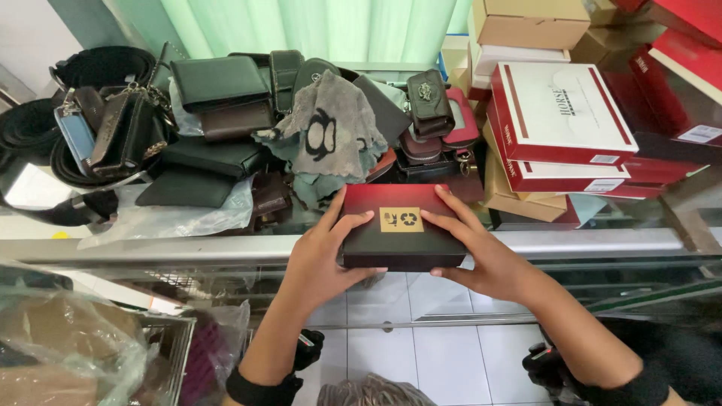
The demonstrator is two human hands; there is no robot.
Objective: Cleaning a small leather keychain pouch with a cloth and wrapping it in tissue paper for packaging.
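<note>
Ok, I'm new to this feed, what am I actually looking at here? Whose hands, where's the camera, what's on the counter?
No machine here: these are a person's two bare hands, filmed by one camera worn on their head, looking down. The left hand and right hand grip a flat box, red fading to black with a gold label, one hand at each end, over the metal edge of a glass counter. Behind it lies a heap of dark wallets, key pouches and belts, with a grey cloth draped over the middle. To the right stand stacked red and white boxes and plain cardboard ones. Below, tiled floor shows.
</note>
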